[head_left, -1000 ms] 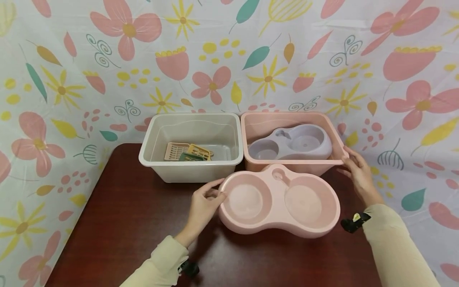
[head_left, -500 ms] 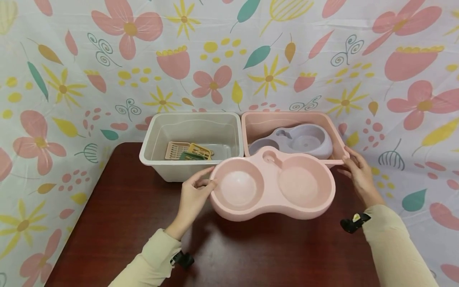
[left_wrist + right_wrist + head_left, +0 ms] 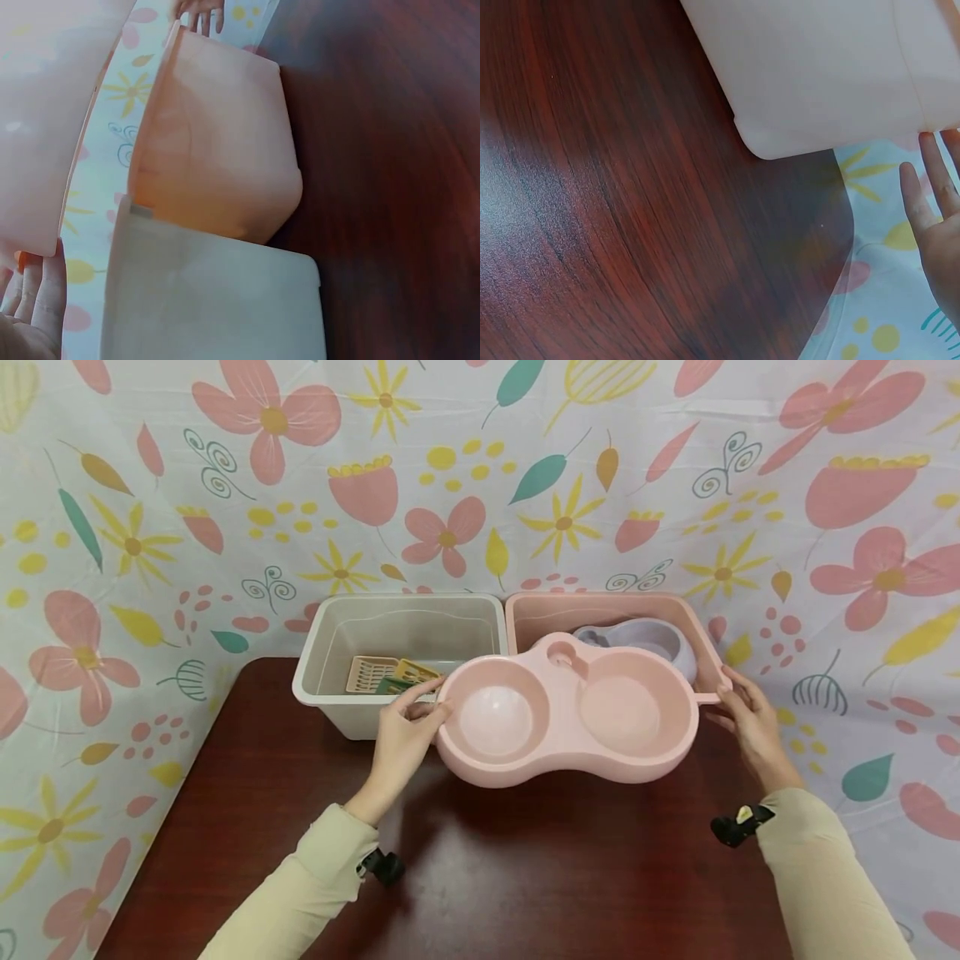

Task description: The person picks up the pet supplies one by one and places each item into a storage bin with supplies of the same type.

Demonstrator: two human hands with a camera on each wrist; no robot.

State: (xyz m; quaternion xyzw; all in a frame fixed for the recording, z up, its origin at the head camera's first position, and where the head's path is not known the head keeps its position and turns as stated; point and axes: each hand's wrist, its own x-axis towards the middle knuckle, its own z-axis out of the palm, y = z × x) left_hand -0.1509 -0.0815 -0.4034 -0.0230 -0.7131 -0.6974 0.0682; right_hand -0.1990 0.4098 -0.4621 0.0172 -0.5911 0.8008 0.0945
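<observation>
In the head view my left hand [image 3: 405,731] pinches the left rim of a pink double pet bowl [image 3: 562,727], thumb over the edge. The bowl is held up in front of a pink plastic bin [image 3: 536,610] and overlaps its front side. Its two round hollows and a small notch face up toward me. My right hand [image 3: 752,727] holds the bin's right front corner between thumb and fingers. Inside the bin lies a lavender double bowl [image 3: 678,643], partly hidden behind the pink one. In the left wrist view the pink bowl [image 3: 45,112] rises above the left fingers.
A beige plastic bin [image 3: 390,714] stands against the pink bin's left side. It contains several slotted litter scoops [image 3: 371,672], partly covered by the left hand and bowl. Both bins rest at the back of a dark red wooden table [image 3: 525,877], before a flowered cloth [image 3: 300,543].
The left hand has raised the pink double bowl away from me toward the pink bin, covering more of the lavender bowl. The right hand has stayed at the bin's corner.
</observation>
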